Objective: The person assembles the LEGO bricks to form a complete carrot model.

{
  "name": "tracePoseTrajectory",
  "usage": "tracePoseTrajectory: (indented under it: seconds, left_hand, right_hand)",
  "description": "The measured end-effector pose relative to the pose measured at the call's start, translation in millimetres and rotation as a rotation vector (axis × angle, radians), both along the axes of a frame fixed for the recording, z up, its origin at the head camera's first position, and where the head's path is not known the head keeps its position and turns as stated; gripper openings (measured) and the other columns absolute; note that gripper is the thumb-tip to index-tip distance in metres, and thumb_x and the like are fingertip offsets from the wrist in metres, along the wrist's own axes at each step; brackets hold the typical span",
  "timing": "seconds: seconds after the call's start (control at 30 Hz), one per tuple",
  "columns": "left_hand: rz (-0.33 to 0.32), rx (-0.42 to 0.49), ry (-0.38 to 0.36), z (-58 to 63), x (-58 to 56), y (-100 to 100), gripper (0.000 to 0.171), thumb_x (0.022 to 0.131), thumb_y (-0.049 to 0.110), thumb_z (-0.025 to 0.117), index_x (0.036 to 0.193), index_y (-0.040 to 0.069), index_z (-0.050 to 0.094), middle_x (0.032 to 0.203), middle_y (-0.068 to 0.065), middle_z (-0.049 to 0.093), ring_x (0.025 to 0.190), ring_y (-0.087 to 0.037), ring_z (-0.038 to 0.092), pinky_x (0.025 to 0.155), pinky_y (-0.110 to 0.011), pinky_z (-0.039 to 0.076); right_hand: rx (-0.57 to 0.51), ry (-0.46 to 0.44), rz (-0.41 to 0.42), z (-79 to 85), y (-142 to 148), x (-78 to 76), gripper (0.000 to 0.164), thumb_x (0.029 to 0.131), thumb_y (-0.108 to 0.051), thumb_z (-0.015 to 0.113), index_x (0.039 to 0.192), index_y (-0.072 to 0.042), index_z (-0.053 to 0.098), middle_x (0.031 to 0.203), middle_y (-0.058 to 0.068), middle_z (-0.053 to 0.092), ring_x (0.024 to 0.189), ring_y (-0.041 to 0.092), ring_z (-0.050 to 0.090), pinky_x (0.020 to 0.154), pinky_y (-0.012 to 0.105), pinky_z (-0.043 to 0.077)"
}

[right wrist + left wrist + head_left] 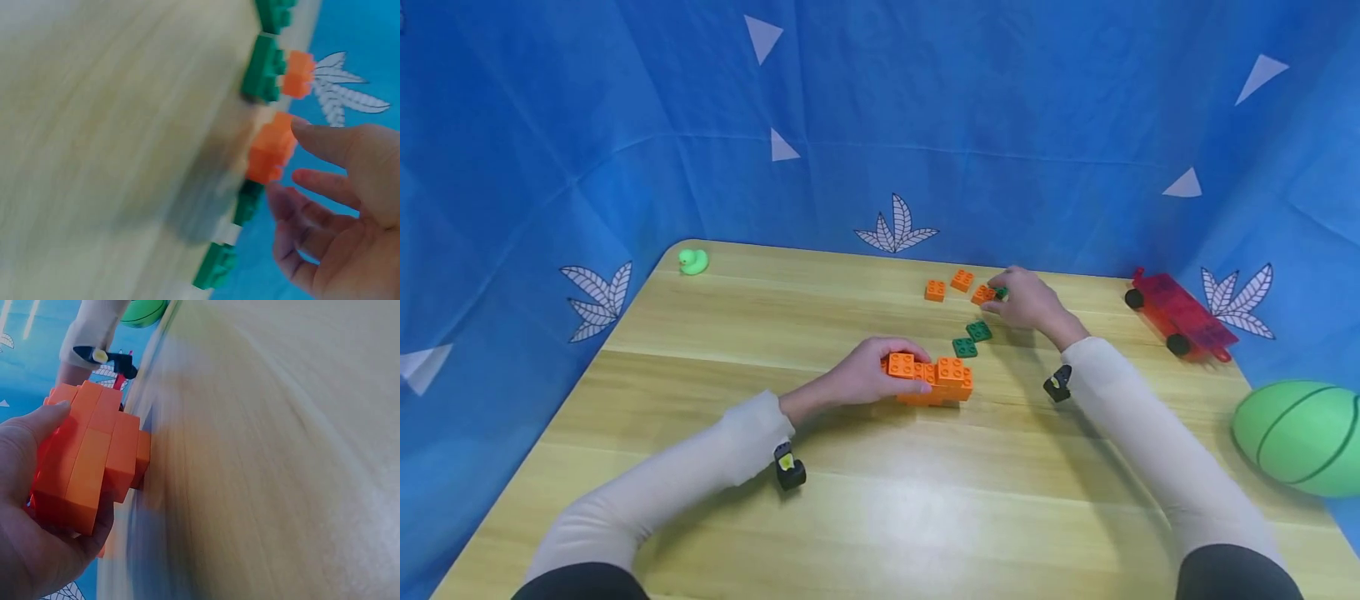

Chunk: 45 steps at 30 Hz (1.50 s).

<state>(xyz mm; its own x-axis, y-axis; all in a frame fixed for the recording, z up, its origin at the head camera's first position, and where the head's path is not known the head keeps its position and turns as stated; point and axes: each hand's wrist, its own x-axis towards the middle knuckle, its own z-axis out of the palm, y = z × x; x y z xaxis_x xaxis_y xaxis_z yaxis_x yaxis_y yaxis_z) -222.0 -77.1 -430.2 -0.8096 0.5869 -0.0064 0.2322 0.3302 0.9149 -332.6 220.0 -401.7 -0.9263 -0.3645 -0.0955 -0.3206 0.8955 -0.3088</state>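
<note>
Inside the grasp of the left hand (868,375) sits a stepped orange block assembly (953,387), with the thumb on its near side and the fingers curled round its far side; whether its underside touches the wooden table (880,533) is hard to tell. Farther out and to the right of that hand, the right hand (1030,302) reaches forward, its thumb and loosely bent fingers spread apart, the tips just beside a loose orange brick (982,294); contact with it cannot be made out. A small green brick (1001,293) shows partly at those same fingertips. Between the two hands lie two green bricks, one (965,347) nearer the left hand, the other (978,331) nearer the right. To the left of the right hand are two more orange bricks (935,290). Well to the right of the right hand stands a red toy vehicle (1180,312), with a green ball (1296,437) nearer the person. Well beyond the left hand, to its left, sits a green toy duck (693,262).
</note>
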Motion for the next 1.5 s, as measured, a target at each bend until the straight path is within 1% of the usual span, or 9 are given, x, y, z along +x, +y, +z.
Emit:
tracePoseTrajectory:
  seconds: [0.07, 0.2, 0.37, 0.57, 0.7, 0.83, 1.07, 1.23, 1.5]
  left_hand:
    - [0.009, -0.009, -0.006, -0.5, 0.4, 0, 0.040, 0.087, 0.026, 0.084, 0.124, 0.018, 0.071, 0.130, -0.002, 0.068, 0.109, -0.016, 0.064, 0.088, -0.026, 0.058]
    - [0.016, -0.012, -0.012, 0.8, 1.6, -2, 0.041, 0.087, 0.024, 0.084, 0.124, 0.017, 0.070, 0.127, -0.005, 0.068, 0.104, -0.016, 0.064, 0.084, -0.027, 0.057]
    - [0.005, -0.021, -0.016, -0.7, 1.0, -4, 0.041, 0.087, 0.022, 0.084, 0.125, 0.015, 0.070, 0.123, -0.007, 0.068, 0.097, -0.015, 0.064, 0.079, -0.026, 0.057]
    - [0.009, -0.016, -0.017, -2.1, -0.2, -5, 0.040, 0.086, 0.023, 0.084, 0.123, 0.014, 0.071, 0.116, -0.006, 0.071, 0.091, -0.015, 0.065, 0.075, -0.026, 0.057]
    - [0.003, -0.011, -0.006, -1.2, -0.7, -5, 0.039, 0.086, 0.022, 0.084, 0.122, 0.012, 0.072, 0.113, -0.007, 0.072, 0.088, -0.015, 0.065, 0.074, -0.026, 0.057]
    - [-0.003, -0.013, 0.007, -2.1, -1.4, -5, 0.038, 0.086, 0.022, 0.084, 0.121, 0.011, 0.072, 0.111, -0.006, 0.073, 0.086, -0.014, 0.064, 0.073, -0.025, 0.056]
    - [-0.004, 0.002, 0.007, -4.1, -2.4, -5, 0.033, 0.085, 0.023, 0.085, 0.113, 0.010, 0.073, 0.101, -0.007, 0.072, 0.078, -0.015, 0.061, 0.068, -0.024, 0.055]
    - [-0.009, 0.019, 0.003, -3.8, -2.1, -4, 0.032, 0.084, 0.021, 0.086, 0.111, 0.009, 0.073, 0.099, -0.007, 0.072, 0.078, -0.015, 0.060, 0.068, -0.024, 0.054]
    - [-0.020, 0.026, 0.010, -4.1, -2.5, -5, 0.031, 0.084, 0.021, 0.086, 0.110, 0.010, 0.074, 0.097, -0.006, 0.071, 0.078, -0.014, 0.058, 0.067, -0.023, 0.051]
  right_hand:
    - [0.000, 0.001, 0.010, -6.4, 0, -7.3, 0.051, 0.100, -0.025, 0.068, 0.141, 0.005, 0.057, 0.146, 0.031, 0.051, 0.133, 0.048, 0.050, 0.106, 0.061, 0.046]
    - [-0.022, 0.021, 0.039, -15.0, -1, -16.6, 0.046, 0.099, -0.018, 0.070, 0.137, 0.005, 0.061, 0.136, 0.028, 0.060, 0.124, 0.044, 0.057, 0.103, 0.058, 0.049]
    - [-0.074, 0.017, 0.046, -18.4, -3, -15.4, 0.042, 0.097, -0.019, 0.072, 0.134, -0.001, 0.064, 0.127, 0.023, 0.068, 0.112, 0.037, 0.066, 0.094, 0.053, 0.054]
    - [-0.166, 0.009, 0.123, 9.2, -18, 13.2, 0.046, 0.098, -0.028, 0.072, 0.137, -0.004, 0.064, 0.131, 0.019, 0.068, 0.106, 0.033, 0.069, 0.089, 0.050, 0.058]
    - [-0.252, 0.018, 0.236, 36.7, -32, 44.3, 0.040, 0.095, -0.029, 0.075, 0.128, -0.007, 0.070, 0.125, 0.014, 0.072, 0.110, 0.030, 0.068, 0.083, 0.044, 0.059]
    - [-0.313, 0.032, 0.351, 51.1, -45, 72.5, 0.035, 0.090, -0.027, 0.081, 0.120, -0.011, 0.075, 0.114, 0.006, 0.075, 0.105, 0.022, 0.068, 0.076, 0.038, 0.057]
    - [-0.315, 0.008, 0.466, 50.5, -61, 99.3, 0.028, 0.088, -0.023, 0.083, 0.114, -0.015, 0.078, 0.106, -0.004, 0.074, 0.096, 0.014, 0.067, 0.080, 0.034, 0.057]
    - [-0.283, 0.018, 0.473, 46.5, -67, 104.4, 0.027, 0.087, -0.021, 0.084, 0.113, -0.016, 0.079, 0.102, -0.007, 0.074, 0.094, 0.009, 0.066, 0.086, 0.037, 0.059]
    - [-0.230, 0.036, 0.467, 41.8, -73, 107.9, 0.026, 0.085, -0.023, 0.085, 0.110, -0.015, 0.080, 0.101, -0.004, 0.074, 0.092, 0.012, 0.066, 0.085, 0.040, 0.060]
